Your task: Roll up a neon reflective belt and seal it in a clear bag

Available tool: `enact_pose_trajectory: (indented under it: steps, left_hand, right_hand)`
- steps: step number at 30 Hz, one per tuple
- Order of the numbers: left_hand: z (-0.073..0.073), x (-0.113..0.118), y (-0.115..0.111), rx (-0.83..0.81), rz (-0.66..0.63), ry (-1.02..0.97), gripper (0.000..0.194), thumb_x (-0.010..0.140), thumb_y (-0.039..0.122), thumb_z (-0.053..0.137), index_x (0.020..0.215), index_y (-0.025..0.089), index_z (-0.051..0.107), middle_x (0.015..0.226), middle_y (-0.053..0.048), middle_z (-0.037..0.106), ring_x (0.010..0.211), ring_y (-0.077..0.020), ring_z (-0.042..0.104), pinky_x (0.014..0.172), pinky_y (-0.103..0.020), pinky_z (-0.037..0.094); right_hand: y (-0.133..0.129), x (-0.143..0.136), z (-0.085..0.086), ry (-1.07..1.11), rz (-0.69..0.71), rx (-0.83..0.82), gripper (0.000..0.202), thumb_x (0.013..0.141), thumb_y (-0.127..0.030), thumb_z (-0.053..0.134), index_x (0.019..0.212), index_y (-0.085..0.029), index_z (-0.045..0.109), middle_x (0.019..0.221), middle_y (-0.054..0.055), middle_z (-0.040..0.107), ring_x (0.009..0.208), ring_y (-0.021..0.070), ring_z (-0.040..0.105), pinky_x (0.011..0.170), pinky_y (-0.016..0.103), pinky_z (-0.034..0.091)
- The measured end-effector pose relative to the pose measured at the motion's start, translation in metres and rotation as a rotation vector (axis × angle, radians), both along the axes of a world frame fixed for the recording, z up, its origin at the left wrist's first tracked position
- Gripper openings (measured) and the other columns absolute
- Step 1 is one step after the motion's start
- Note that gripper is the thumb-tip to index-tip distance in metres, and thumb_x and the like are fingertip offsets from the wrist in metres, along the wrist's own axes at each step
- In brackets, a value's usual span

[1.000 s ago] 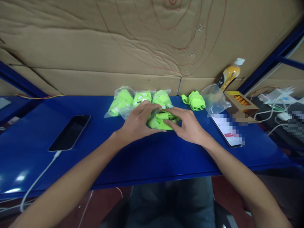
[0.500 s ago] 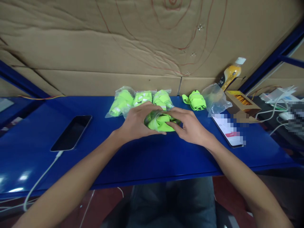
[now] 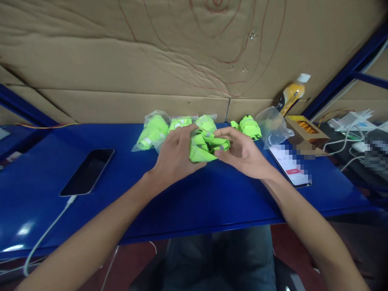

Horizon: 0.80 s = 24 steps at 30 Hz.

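Observation:
Between my hands, above the blue table (image 3: 194, 202), is a bunched neon-green reflective vest (image 3: 206, 147) with greyish strips and folds facing me. My left hand (image 3: 176, 151) wraps its left side, thumb underneath. My right hand (image 3: 242, 149) grips the right end, thumb below and fingers above. Clear film shows at its edge; how much it covers I cannot tell. Behind my left hand lie clear bags holding neon-green vests: a left bag (image 3: 154, 131), a middle bag (image 3: 180, 122) and a right bag (image 3: 206, 122). An unbagged rolled vest (image 3: 250, 127) sits beyond my right hand.
A black phone (image 3: 87, 171) with a white cable lies at left. To the right are a lit phone (image 3: 287, 165), an empty clear bag (image 3: 274, 127), an open cardboard box (image 3: 307, 131) and a yellow drink bottle (image 3: 291, 97). A cardboard wall (image 3: 121, 68) backs the table.
My right hand's fingers have spread a little, and more of the vest's folds show between my hands. The vest has tilted slightly upward. The camera view has shifted slightly.

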State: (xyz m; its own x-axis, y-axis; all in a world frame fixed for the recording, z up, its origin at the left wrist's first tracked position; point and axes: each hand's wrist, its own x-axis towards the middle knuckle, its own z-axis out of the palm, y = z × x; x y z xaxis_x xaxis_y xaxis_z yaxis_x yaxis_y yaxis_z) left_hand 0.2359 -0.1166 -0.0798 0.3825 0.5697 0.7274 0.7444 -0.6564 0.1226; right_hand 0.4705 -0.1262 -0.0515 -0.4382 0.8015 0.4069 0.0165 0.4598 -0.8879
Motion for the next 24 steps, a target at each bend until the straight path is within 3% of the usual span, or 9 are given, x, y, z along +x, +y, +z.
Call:
enact_pose_trajectory:
  steps: [2, 5, 9, 13, 16, 19, 21, 24]
  left_hand:
    - [-0.001, -0.002, 0.003, -0.033, 0.0, -0.033, 0.088, 0.081, 0.062, 0.083, 0.146, 0.022, 0.039, 0.135, -0.015, 0.066, 0.12, -0.0382, 0.068, 0.099, -0.056, 0.059]
    - [-0.001, -0.003, 0.003, -0.04, -0.003, -0.015, 0.091, 0.075, 0.054, 0.088, 0.145, 0.021, 0.04, 0.134, -0.015, 0.068, 0.123, -0.0394, 0.068, 0.102, -0.056, 0.059]
    - [-0.002, 0.002, -0.002, 0.006, -0.05, 0.005, 0.083, 0.071, 0.042, 0.087, 0.14, 0.021, 0.046, 0.124, -0.014, 0.073, 0.114, -0.0382, 0.073, 0.097, -0.053, 0.061]
    - [-0.003, 0.007, -0.006, 0.093, -0.135, 0.012, 0.061, 0.079, 0.036, 0.078, 0.132, 0.022, 0.051, 0.121, -0.013, 0.076, 0.109, -0.034, 0.076, 0.095, -0.049, 0.062]
    - [-0.002, 0.006, -0.005, 0.067, -0.113, 0.011, 0.061, 0.078, 0.036, 0.078, 0.131, 0.022, 0.052, 0.122, -0.013, 0.076, 0.11, -0.0343, 0.076, 0.095, -0.049, 0.062]
    - [0.001, 0.003, -0.003, -0.03, -0.029, -0.026, 0.071, 0.072, 0.039, 0.082, 0.134, 0.022, 0.051, 0.122, -0.012, 0.075, 0.113, -0.0349, 0.075, 0.096, -0.048, 0.061]
    - [0.002, 0.002, -0.002, -0.046, -0.008, -0.035, 0.074, 0.07, 0.041, 0.083, 0.134, 0.022, 0.051, 0.123, -0.012, 0.075, 0.113, -0.035, 0.075, 0.096, -0.047, 0.061]
    - [0.002, 0.003, -0.005, 0.048, -0.064, 0.001, 0.07, 0.073, 0.038, 0.08, 0.135, 0.022, 0.05, 0.123, -0.013, 0.076, 0.111, -0.0348, 0.075, 0.096, -0.048, 0.061]
  right_hand:
    - [0.001, 0.003, 0.002, 0.058, 0.098, -0.095, 0.037, 0.09, -0.033, 0.082, 0.123, -0.022, 0.07, 0.127, 0.008, 0.07, 0.09, 0.0145, 0.07, 0.079, 0.032, 0.064]
    - [0.003, 0.001, 0.001, 0.106, 0.078, -0.09, 0.03, 0.086, -0.038, 0.086, 0.11, -0.021, 0.078, 0.126, 0.009, 0.066, 0.087, 0.0153, 0.071, 0.078, 0.036, 0.068]
    - [0.001, -0.015, -0.01, 0.026, -0.091, 0.096, 0.017, 0.09, -0.035, 0.083, 0.094, -0.019, 0.081, 0.104, 0.005, 0.067, 0.066, 0.0104, 0.063, 0.057, 0.029, 0.058]
    - [-0.007, -0.031, -0.021, -0.136, -0.266, 0.348, 0.011, 0.095, -0.023, 0.073, 0.088, -0.019, 0.08, 0.087, 0.003, 0.072, 0.063, 0.0101, 0.055, 0.06, 0.028, 0.046]
    - [-0.01, -0.031, -0.02, -0.195, -0.309, 0.324, 0.007, 0.093, -0.027, 0.076, 0.094, -0.02, 0.078, 0.086, 0.002, 0.074, 0.058, 0.0099, 0.053, 0.059, 0.028, 0.045]
    - [-0.009, -0.023, -0.013, -0.144, -0.347, 0.29, 0.023, 0.089, -0.035, 0.082, 0.107, -0.021, 0.076, 0.102, 0.005, 0.077, 0.054, 0.0087, 0.051, 0.055, 0.029, 0.045]
    - [-0.008, -0.017, -0.008, -0.122, -0.351, 0.376, 0.022, 0.091, -0.035, 0.081, 0.108, -0.023, 0.078, 0.11, 0.006, 0.076, 0.055, 0.0088, 0.052, 0.059, 0.03, 0.049]
    - [-0.007, -0.017, -0.005, -0.225, -0.256, 0.505, 0.015, 0.097, -0.031, 0.075, 0.109, -0.023, 0.079, 0.1, 0.005, 0.076, 0.064, 0.0124, 0.059, 0.069, 0.031, 0.053]
